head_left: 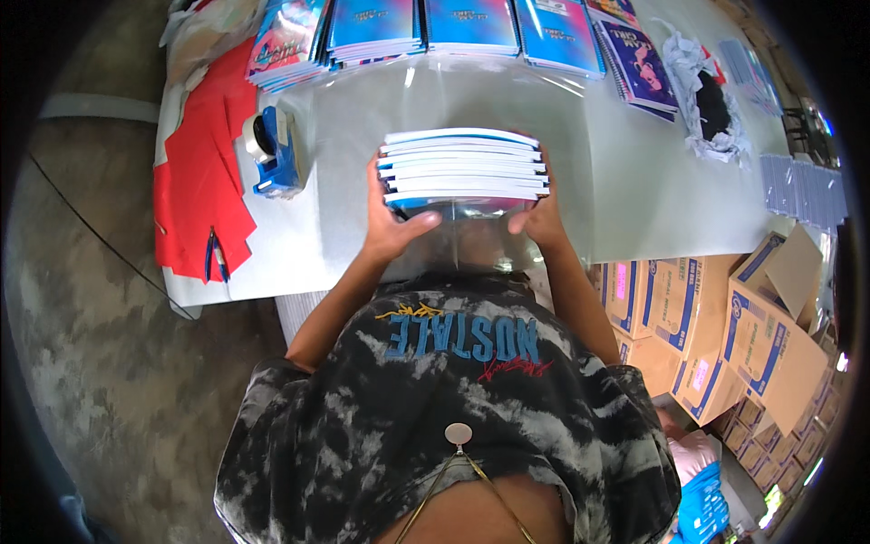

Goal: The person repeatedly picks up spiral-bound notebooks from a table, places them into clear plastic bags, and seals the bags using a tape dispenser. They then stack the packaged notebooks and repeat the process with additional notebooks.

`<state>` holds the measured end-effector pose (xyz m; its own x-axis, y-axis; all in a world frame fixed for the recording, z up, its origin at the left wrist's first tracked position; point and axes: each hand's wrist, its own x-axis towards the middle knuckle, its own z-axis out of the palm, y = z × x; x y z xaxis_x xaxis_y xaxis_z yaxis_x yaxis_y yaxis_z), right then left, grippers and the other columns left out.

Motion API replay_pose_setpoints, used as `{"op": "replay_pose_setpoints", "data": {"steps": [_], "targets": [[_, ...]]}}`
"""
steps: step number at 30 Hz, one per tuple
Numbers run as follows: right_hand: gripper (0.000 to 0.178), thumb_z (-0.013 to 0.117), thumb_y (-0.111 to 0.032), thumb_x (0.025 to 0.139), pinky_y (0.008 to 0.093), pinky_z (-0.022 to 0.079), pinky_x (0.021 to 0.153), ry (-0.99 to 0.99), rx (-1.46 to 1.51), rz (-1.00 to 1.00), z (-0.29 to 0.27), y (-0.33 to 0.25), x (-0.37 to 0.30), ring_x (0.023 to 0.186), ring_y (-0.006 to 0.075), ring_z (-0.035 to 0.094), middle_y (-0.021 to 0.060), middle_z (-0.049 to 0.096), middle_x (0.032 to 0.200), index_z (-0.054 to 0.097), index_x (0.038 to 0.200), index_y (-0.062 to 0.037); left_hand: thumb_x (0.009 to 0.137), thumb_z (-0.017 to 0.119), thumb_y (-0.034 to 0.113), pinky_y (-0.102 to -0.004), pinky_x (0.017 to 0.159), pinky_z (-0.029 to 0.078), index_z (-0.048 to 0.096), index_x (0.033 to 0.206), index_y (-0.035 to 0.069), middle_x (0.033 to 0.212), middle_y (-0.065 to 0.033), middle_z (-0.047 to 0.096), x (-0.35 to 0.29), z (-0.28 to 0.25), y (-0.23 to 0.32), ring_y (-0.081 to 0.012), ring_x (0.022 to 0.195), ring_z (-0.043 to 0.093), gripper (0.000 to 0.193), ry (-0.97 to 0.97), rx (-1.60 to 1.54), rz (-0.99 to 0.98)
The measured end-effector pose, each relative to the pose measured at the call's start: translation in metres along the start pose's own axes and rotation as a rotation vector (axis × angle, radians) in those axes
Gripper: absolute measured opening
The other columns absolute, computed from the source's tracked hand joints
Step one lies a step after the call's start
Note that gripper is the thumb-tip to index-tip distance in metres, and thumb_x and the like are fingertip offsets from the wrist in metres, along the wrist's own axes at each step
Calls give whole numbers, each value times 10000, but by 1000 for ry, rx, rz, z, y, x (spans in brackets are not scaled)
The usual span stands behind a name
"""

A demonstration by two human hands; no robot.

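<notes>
Nearest is the person's black-and-grey mottled shirt (435,390), with a thin gold cord and a round disc hanging at the neck. Off to the right, beside the surface (299,245), brown cardboard cartons (684,295) are piled, one with its flaps up.

Ahead of the shirt, the left hand (388,234) and the right hand (546,219) grip a stack of notebooks (464,170) from its two ends. The fingers wrap the ends, spread only as wide as the stack's thickness needs; the thumbs lie toward the person, below the white page edges, and most other fingers are hidden. The stack is at the middle of the surface; whether it touches down I cannot tell.

To the left, a small blue-handled tool (220,258) rests on red sheets (204,181), and a blue tape dispenser (276,154) stands beside them. Farther right lies crumpled whitish wrapping (725,145). Along the far side are blue notebooks (471,25) in piles, with purple spiral notebooks (637,68) to their right.
</notes>
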<state>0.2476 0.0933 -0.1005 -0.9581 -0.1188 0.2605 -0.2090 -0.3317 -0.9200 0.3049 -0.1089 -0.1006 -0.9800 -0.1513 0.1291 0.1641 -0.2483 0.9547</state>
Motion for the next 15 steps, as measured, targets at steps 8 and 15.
{"op": "replay_pose_setpoints", "data": {"steps": [8, 15], "targets": [[859, 908, -339, 461, 324, 467, 834, -167, -58, 97, -23, 41, -12, 937, 171, 573, 83, 588, 1009, 464, 1110, 6, 577, 861, 301, -324, 898, 436, 369, 1225, -8, 1100, -101, 562, -7, -29, -50, -182, 1024, 550, 871, -125, 305, 41], [658, 888, -148, 515, 327, 480, 818, -206, -331, 311, -44, 83, -27, 937, 189, 599, 72, 634, 1029, 572, 1074, -5, 627, 824, 268, -317, 827, 486, 583, 1066, 6, 1007, -131, 650, 1, -26, -34, -198, 958, 622, 565, -166, 485, -231]]}}
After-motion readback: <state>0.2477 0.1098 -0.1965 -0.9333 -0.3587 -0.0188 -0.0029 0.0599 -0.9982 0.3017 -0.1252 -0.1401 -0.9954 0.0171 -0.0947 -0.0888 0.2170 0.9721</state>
